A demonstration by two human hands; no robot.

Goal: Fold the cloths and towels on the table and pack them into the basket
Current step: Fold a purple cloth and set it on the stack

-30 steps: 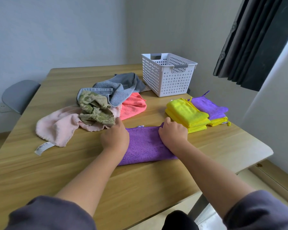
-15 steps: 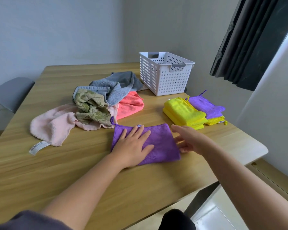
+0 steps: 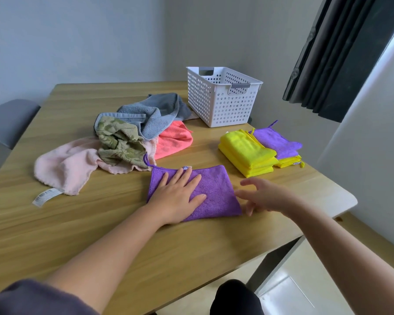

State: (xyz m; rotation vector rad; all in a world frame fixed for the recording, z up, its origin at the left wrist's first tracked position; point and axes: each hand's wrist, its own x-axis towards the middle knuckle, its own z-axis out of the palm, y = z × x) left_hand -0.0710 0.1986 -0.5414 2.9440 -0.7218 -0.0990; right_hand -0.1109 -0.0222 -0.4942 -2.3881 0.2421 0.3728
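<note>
Purple cloth (image 3: 216,192), a strip a second ago, is now lying square on the bench (image 3: 100,235); left grip (image 3: 180,196) is pressing it open-palmed, right grip (image 3: 266,196) is hovering open at its 3 o'clock edge, perhaps touching; it looks ready for stacking.

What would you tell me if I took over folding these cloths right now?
Hands: the left hand presses flat on the folded purple cloth; the right hand is open, fingers spread at that cloth's right edge.
Done: folded yellow cloths and a second purple cloth lie near the basket.
Left: fold the grey towel, green cloth, pink towel and coral cloth in the pile, then pack everything; nothing shows in the basket yet.
</note>
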